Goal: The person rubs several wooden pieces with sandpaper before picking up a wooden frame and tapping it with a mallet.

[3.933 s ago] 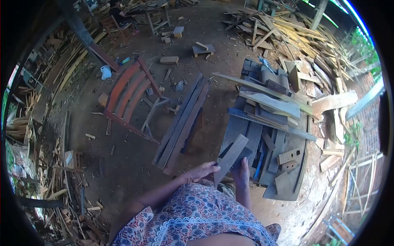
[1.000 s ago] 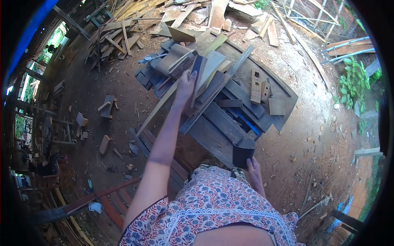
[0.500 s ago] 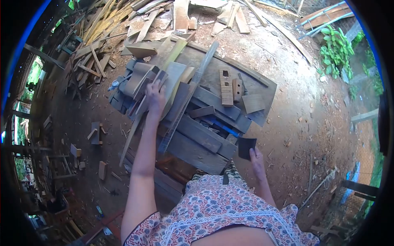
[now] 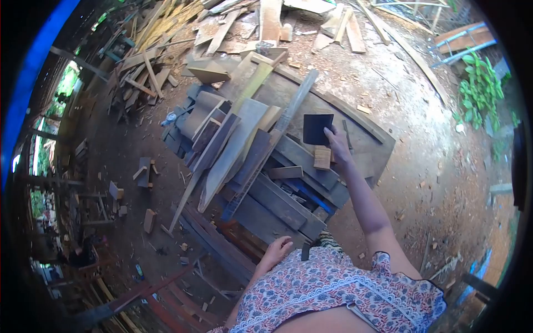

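Observation:
My right hand [image 4: 337, 143] is stretched over the workbench [image 4: 375, 152], its thumb and fingers closed on the edge of a dark, flat, square-cornered sheet [image 4: 317, 129]. Under that sheet, the end of a wooden block [image 4: 322, 157] shows; the rest of the block is covered. Close to my body, beside the near edge of the bench, my left hand [image 4: 276, 251] hangs with loosely bent fingers and nothing in it. Between the hands lie long planks [image 4: 275, 205] and a short dark wood piece [image 4: 286, 172]. A blue object [image 4: 317, 201] sits in a gap among the planks.
A stack of long boards [image 4: 236, 150] leans across the left of the bench. Scrap timber [image 4: 150, 77] is piled at the back left, with more planks along the back. Small wood pieces [image 4: 149, 220] lie on the dirt floor. A leafy plant [image 4: 480, 89] grows at the right.
My left hand has left the stacked boards and come back to my body. My right hand has carried the dark sheet forward from the near edge to above the wooden blocks.

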Demonstrator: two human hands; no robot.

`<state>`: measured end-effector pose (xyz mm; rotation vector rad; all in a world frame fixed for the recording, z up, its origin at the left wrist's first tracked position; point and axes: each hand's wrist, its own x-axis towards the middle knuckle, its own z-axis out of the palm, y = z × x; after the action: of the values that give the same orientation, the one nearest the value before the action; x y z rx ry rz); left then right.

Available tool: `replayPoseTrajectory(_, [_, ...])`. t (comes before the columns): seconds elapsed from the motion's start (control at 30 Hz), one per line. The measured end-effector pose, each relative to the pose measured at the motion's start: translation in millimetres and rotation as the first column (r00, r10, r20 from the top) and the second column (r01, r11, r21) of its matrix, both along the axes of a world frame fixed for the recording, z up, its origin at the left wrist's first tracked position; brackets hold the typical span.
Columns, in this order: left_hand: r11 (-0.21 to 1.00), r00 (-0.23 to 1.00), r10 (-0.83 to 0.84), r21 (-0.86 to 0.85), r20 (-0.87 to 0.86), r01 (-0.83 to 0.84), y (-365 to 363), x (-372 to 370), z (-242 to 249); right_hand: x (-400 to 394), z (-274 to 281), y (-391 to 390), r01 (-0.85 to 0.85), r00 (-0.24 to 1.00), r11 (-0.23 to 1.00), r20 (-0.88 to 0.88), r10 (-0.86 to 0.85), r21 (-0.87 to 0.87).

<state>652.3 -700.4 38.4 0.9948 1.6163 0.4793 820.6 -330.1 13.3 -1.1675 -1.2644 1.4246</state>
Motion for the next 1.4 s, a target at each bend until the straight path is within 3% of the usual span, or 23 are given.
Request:
replayPoseTrajectory(0.07, [0.981, 0.981, 0.194, -0.016, 0.017, -0.194, -1.5, 0.3, -5.7, -25.2, -43.8, 32.3, 0.005, 0.973, 0.986, -0.228, -0.043, -0.166])
replayPoseTrajectory(0.1, [0.978, 0.978, 0.207, -0.02, 0.015, -0.207, 0.5, 0.6, -5.5, -31.7, -60.3, 45.5, -0.008, 0.973, 0.985, -0.229, -0.031, -0.17])
replayPoseTrajectory(0.17, [0.927, 0.927, 0.374, -0.015, -0.027, -0.375, -1.1, -0.7, -1.9, -34.7, -85.9, 62.7, -0.065, 0.934, 0.908, -0.345, -0.091, -0.415])
replayPoseTrajectory(0.2, [0.917, 0.917, 0.395, -0.03, -0.056, -0.397, -1.4, -0.8, 1.6, -27.8, -80.9, 67.0, -0.063, 0.938, 0.901, -0.335, -0.094, -0.43])
replayPoseTrajectory(0.23, [0.918, 0.919, 0.391, -0.053, -0.053, -0.394, -5.0, -0.3, -0.4, -14.5, -75.7, 70.6, 0.052, 0.997, 0.968, 0.064, -0.038, -0.245])
replayPoseTrajectory(0.27, [0.909, 0.909, 0.413, -0.041, -0.05, -0.415, -9.3, -0.3, -4.5, -2.8, -73.0, 72.0, 0.07, 0.889, 0.997, 0.456, -0.051, -0.024])
replayPoseTrajectory(0.33, [0.902, 0.9, 0.426, -0.028, -0.089, -0.43, -9.6, 0.6, -5.1, 39.5, -116.7, 81.7, 0.082, 0.729, 0.969, 0.649, -0.218, 0.233])
replayPoseTrajectory(0.4, [0.893, 0.892, 0.445, -0.033, -0.083, -0.448, -9.1, 4.0, -7.5, 69.4, -88.1, 73.8, 0.155, 0.549, 0.976, 0.808, -0.215, 0.155])
replayPoseTrajectory(0.47, [0.886, 0.882, 0.46, -0.015, -0.096, -0.464, -9.7, 7.4, -5.5, 96.6, -99.8, 66.4, 0.257, 0.566, 0.935, 0.746, -0.351, 0.245])
replayPoseTrajectory(0.57, [0.909, 0.901, 0.409, -0.022, -0.144, -0.416, -0.8, 8.3, -3.1, 119.5, -123.3, 53.0, 0.263, 0.499, 0.934, 0.795, -0.346, 0.241])
replayPoseTrajectory(0.6, [0.909, 0.901, 0.408, -0.03, -0.146, -0.416, 1.8, 9.0, -2.2, 125.9, -132.2, 49.9, 0.238, 0.503, 0.969, 0.845, -0.182, 0.067])
replayPoseTrajectory(0.63, [0.911, 0.901, 0.407, -0.009, -0.148, -0.413, 4.1, 9.6, -1.1, 122.3, -125.2, 42.4, 0.238, 0.503, 0.97, 0.847, -0.175, 0.059])
replayPoseTrajectory(0.7, [0.912, 0.9, 0.407, 0.009, -0.156, -0.41, 9.5, 9.5, 2.9, 104.2, -92.2, 24.1, 0.158, 0.395, 0.983, 0.918, 0.027, -0.097])
replayPoseTrajectory(0.83, [0.924, 0.911, 0.374, -0.01, -0.171, -0.381, 13.8, 11.4, 10.9, 107.4, -123.9, 39.7, 0.071, 0.444, 0.985, 0.889, 0.112, -0.159])
replayPoseTrajectory(1.0, [0.931, 0.913, 0.359, 0.002, -0.194, -0.366, 12.2, 13.5, 12.2, 100.2, -127.8, 41.5, 0.019, 0.323, 0.976, 0.925, 0.199, -0.216])
replayPoseTrajectory(1.03, [0.93, 0.914, 0.361, 0.003, -0.187, -0.367, 10.4, 14.2, 10.5, 105.3, -134.9, 45.9, 0.012, 0.327, 0.976, 0.924, 0.2, -0.216])
replayPoseTrajectory(1.1, [0.928, 0.912, 0.366, 0.0, -0.186, -0.372, 6.1, 15.5, 10.5, 115.1, -156.6, 52.0, 0.086, 0.501, 0.959, 0.844, 0.194, -0.271])
replayPoseTrajectory(1.13, [0.926, 0.912, 0.368, -0.015, -0.182, -0.376, 5.1, 15.7, 11.0, 112.5, -132.1, 53.9, 0.098, 0.589, 0.932, 0.775, 0.229, -0.35])
replayPoseTrajectory(1.17, [0.924, 0.912, 0.37, -0.03, -0.177, -0.38, 4.5, 15.9, 11.8, 114.3, -131.7, 56.7, 0.094, 0.591, 0.931, 0.772, 0.234, -0.354])
replayPoseTrajectory(1.23, [0.922, 0.91, 0.371, -0.043, -0.184, -0.384, 4.4, 18.1, 17.5, 118.4, -129.9, 63.4, 0.179, 0.847, 0.916, 0.529, 0.041, -0.359])
replayPoseTrajectory(1.27, [0.922, 0.91, 0.369, -0.049, -0.187, -0.384, 5.5, 18.3, 20.6, 115.6, -117.1, 62.0, 0.178, 0.85, 0.916, 0.526, 0.041, -0.359])
replayPoseTrajectory(1.33, [0.929, 0.915, 0.354, -0.042, -0.196, -0.368, 4.1, 18.3, 23.9, 102.7, -81.4, 68.5, 0.186, 0.977, 0.907, 0.172, -0.129, -0.377])
replayPoseTrajectory(1.4, [0.927, 0.92, 0.354, -0.067, -0.165, -0.369, 2.8, 17.2, 23.8, 94.1, -46.1, 70.3, 0.109, 0.989, 0.961, 0.122, -0.08, -0.254])
